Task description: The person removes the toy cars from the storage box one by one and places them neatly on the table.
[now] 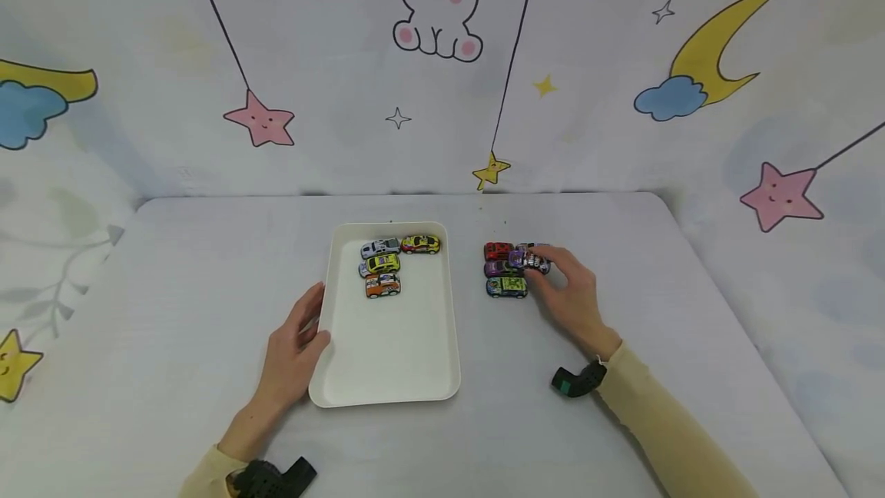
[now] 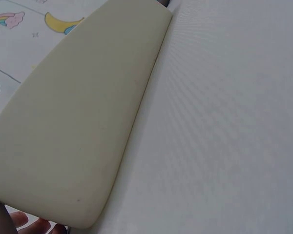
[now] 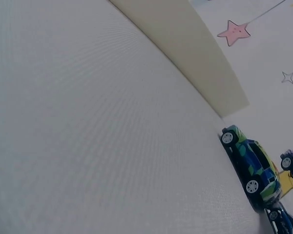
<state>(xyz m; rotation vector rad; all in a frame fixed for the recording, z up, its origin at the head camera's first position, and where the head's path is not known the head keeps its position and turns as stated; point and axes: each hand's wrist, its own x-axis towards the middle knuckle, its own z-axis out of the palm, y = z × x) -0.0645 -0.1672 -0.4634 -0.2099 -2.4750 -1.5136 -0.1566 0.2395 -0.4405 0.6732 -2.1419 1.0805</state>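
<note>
In the head view my left hand (image 1: 290, 356) grips the left edge of a white tray (image 1: 387, 360), thumb over the rim and fingers along the outer side. Several small toy cars lie in the tray's upper part: a silver one (image 1: 380, 248), two yellow ones and an orange-white one (image 1: 382, 285). Right of the tray, my right hand (image 1: 570, 294) pinches a purple-and-white toy car (image 1: 531, 260) over a cluster of others. That cluster includes a red car (image 1: 498, 250), a purple car (image 1: 499, 269) and a green-blue car (image 1: 507, 287). In the right wrist view, the held car (image 3: 292, 161) shows only partly.
A white cloth covers the table (image 1: 173, 313). Behind it hangs a backdrop with a rabbit (image 1: 439, 2), stars and moons. The tray's outer wall (image 2: 78, 112) fills much of the left wrist view. Black wrist cameras (image 1: 579, 380) sit on both wrists.
</note>
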